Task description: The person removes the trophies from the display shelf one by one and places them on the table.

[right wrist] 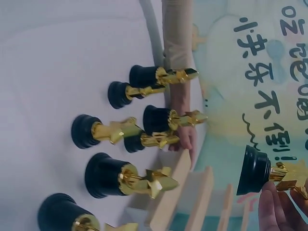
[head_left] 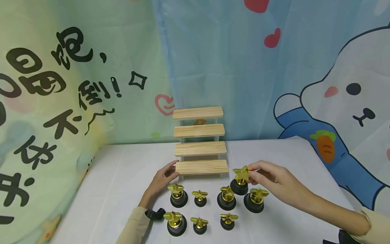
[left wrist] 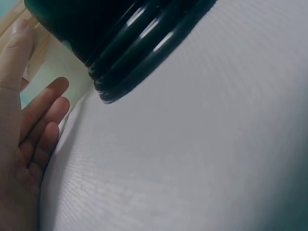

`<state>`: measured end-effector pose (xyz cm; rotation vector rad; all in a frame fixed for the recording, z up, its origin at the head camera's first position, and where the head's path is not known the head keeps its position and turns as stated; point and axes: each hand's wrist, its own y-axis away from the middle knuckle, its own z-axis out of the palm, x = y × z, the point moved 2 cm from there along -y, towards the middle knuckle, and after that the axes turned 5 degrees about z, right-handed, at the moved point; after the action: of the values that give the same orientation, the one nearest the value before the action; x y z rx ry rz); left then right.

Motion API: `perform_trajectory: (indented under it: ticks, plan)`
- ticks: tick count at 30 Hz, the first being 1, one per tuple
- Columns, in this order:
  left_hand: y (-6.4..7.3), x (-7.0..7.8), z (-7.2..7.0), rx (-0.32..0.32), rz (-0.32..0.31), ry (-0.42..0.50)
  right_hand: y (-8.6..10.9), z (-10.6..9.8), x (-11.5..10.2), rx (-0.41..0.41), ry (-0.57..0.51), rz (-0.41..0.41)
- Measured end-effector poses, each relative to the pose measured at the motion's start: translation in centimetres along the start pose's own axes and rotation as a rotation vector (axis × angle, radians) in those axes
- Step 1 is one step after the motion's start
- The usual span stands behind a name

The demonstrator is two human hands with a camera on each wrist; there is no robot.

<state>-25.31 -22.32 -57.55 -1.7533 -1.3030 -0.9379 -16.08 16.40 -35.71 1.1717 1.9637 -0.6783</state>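
My right hand (head_left: 271,178) pinches a gold star trophy (head_left: 242,174) by its star. The trophy's black base hangs above the white table, as the right wrist view also shows, with the held trophy (right wrist: 255,171) at the lower right. At the lowest board of a four-tier wooden display stand (head_left: 201,167), my left hand (head_left: 164,178) holds the left end between thumb and index finger. The other left fingers (left wrist: 48,110) are loosely bent. A dark trophy base (left wrist: 130,43) looms close in the left wrist view.
Several more star trophies with black bases, large and small, stand in front of the stand, among them a large one (head_left: 256,200) below my right hand and a small one (head_left: 199,225). A printed cloth backdrop (head_left: 243,84) hangs behind the table (head_left: 122,169).
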Motion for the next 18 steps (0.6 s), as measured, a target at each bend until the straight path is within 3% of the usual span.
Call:
perform_trajectory:
  ticks: [7,18]
  plan:
    - [0.1,-0.1,0.0,0.009,0.01,-0.01,1.6,0.7,0.9,-0.009,-0.04,-0.019]
    - [0.0,0.1,0.0,-0.002,0.037,-0.008,4.0,0.5,2.7,-0.028,-0.004,0.005]
